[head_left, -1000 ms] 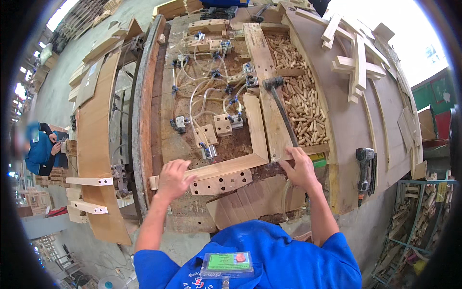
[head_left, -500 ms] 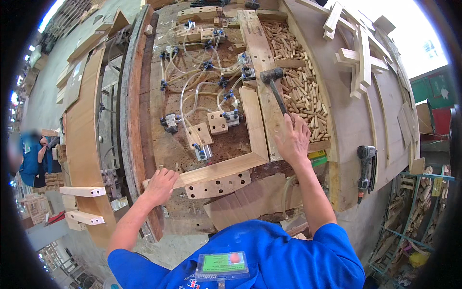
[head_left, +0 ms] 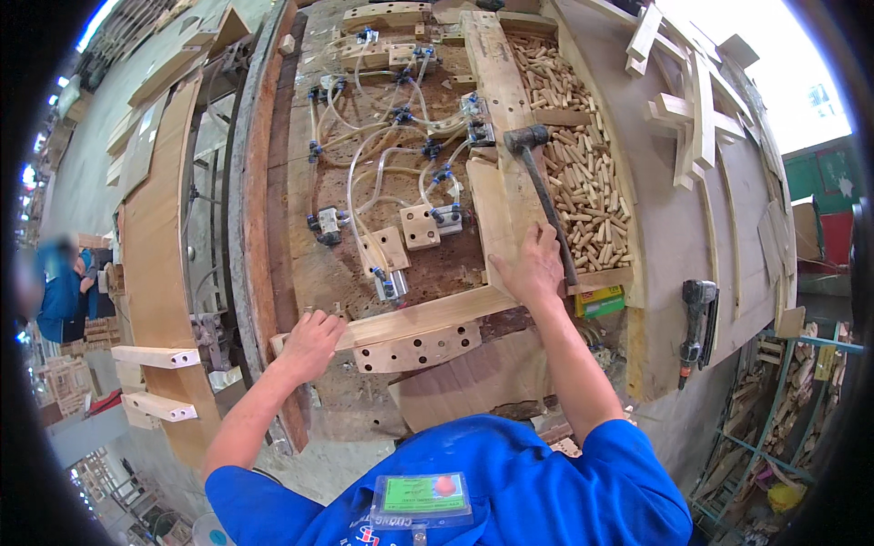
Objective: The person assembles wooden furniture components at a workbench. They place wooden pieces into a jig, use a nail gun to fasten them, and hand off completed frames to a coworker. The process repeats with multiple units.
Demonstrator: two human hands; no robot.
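My left hand (head_left: 311,348) is closed over the left end of a pale wooden rail (head_left: 419,318). That rail meets an upright wooden piece (head_left: 496,209) in a corner at its right. On this corner lies my right hand (head_left: 530,269), thumb apart and fingers stretched forward. Just right of it a hammer (head_left: 544,196) with a dark head rests on the bench, its handle out of my grasp. In front of the rail sits a curved wooden block with several holes (head_left: 419,348). Beyond the rail are pneumatic clamps (head_left: 390,285) joined by clear tubes with blue fittings.
A wooden bin of dowels (head_left: 587,182) stands right of the hammer. Farther right are a nail gun (head_left: 696,332) and stacked wooden strips (head_left: 701,118). Two drilled wooden bars (head_left: 155,357) jut out at the left. Another person (head_left: 64,291) is at the far left.
My right hand has let go of the hammer handle and moved left onto the wooden corner. The hammer now lies to its right. My left hand stays on the rail's end.
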